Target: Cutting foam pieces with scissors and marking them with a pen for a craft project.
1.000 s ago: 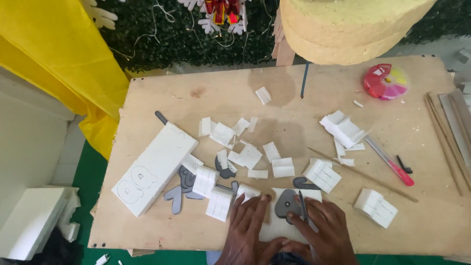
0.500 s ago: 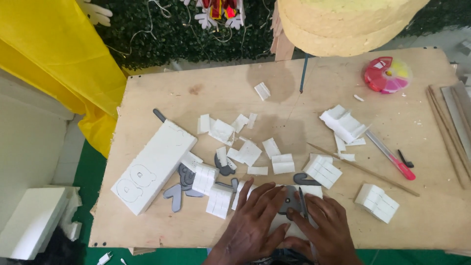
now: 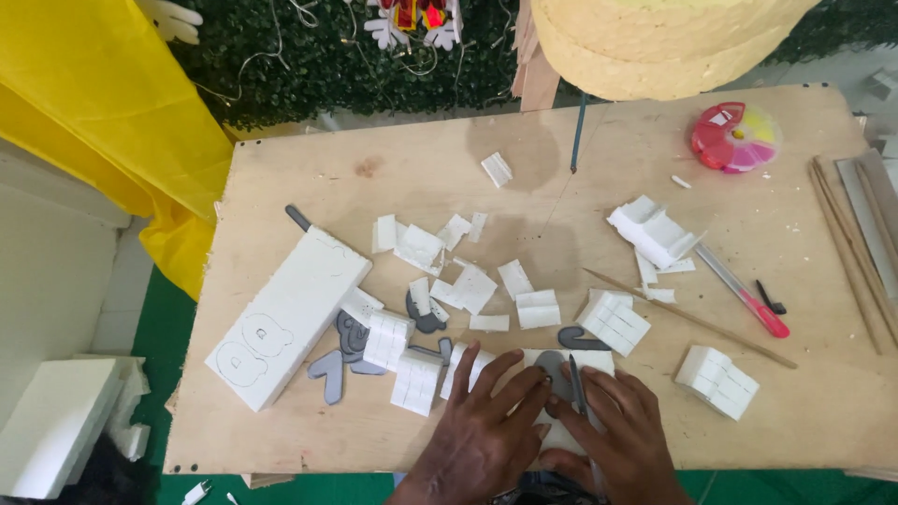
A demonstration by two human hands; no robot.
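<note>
My left hand point(image 3: 486, 425) lies flat with fingers spread on a white foam piece point(image 3: 599, 360) at the table's near edge. A grey cut-out shape point(image 3: 554, 369) rests on that foam, under the fingertips of both hands. My right hand point(image 3: 617, 430) grips a thin dark pen-like tool point(image 3: 577, 383) whose tip touches the grey shape. Several white foam scraps point(image 3: 468, 285) and more grey cut-outs point(image 3: 341, 355) lie just beyond my hands.
A long white foam block point(image 3: 285, 318) with outlines drawn on it lies at the left. A red-handled knife point(image 3: 748, 295), wooden sticks point(image 3: 847, 248) and a pink round case point(image 3: 734, 136) are on the right. Yellow cloth point(image 3: 103, 122) hangs left; a foam roll point(image 3: 655, 42) sits behind the plywood table point(image 3: 795, 411).
Both hands have shifted slightly forward over the grey shape on the foam. The left hand's fingers have spread wider across it.
</note>
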